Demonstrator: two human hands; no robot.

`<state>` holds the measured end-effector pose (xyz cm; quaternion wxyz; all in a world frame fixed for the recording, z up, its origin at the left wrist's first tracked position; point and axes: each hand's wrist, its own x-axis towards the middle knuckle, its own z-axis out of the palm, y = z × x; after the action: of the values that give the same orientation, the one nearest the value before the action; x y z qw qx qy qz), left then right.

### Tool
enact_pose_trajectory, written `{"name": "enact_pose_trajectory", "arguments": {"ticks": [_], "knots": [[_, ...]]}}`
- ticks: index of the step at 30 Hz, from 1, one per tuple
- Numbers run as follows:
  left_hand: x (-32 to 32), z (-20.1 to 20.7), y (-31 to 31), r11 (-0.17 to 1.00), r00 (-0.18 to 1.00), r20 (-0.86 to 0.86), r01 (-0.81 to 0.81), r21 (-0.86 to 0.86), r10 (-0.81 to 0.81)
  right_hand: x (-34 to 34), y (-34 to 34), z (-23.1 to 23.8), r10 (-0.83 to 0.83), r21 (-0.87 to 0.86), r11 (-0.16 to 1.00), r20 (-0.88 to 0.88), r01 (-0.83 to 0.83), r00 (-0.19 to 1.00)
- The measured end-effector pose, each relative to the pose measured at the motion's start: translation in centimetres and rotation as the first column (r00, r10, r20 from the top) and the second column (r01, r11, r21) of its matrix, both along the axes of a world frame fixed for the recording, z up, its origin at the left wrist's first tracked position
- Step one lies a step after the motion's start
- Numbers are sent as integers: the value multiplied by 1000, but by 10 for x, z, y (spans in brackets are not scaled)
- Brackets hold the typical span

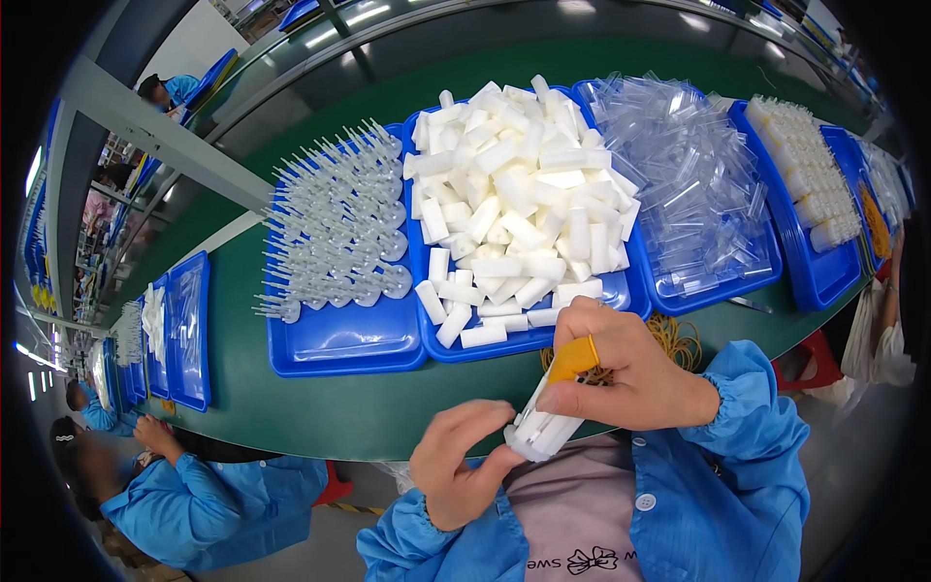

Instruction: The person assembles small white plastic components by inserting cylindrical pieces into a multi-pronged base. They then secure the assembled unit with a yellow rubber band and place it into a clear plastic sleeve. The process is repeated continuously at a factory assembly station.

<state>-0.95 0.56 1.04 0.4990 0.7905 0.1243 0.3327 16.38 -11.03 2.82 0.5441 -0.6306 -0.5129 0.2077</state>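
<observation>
My right hand (630,373) is closed around a white plastic piece (545,433) with a clear, flat end, tilted down toward my body. A yellow wrap (574,359) circles one finger of that hand. My left hand (461,461) grips the lower end of the same piece between thumb and forefinger. Its other fingers are curled and slightly blurred. Just beyond my right hand stands a blue tray (621,291) heaped with white foam blocks (524,194). The upper part of the held piece is hidden by my right hand.
Left is a blue tray (344,339) of stemmed translucent parts (339,223); right, a tray of clear plastic sleeves (679,175). Tan rubber bands (676,339) lie behind my right wrist. A tray of cream parts (803,175) stands further right. Co-workers in blue (218,514) sit left.
</observation>
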Motion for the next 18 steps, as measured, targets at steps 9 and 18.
{"name": "enact_pose_trajectory", "arguments": {"ticks": [9,18], "knots": [[-9,-22,10,895,991,52,133,-426,-123,19,3,10,-97,-15,994,356,109,929],[-9,-25,20,914,999,-33,-45,-404,35,25,10,-21,-30,-205,926,796,316,605]]}}
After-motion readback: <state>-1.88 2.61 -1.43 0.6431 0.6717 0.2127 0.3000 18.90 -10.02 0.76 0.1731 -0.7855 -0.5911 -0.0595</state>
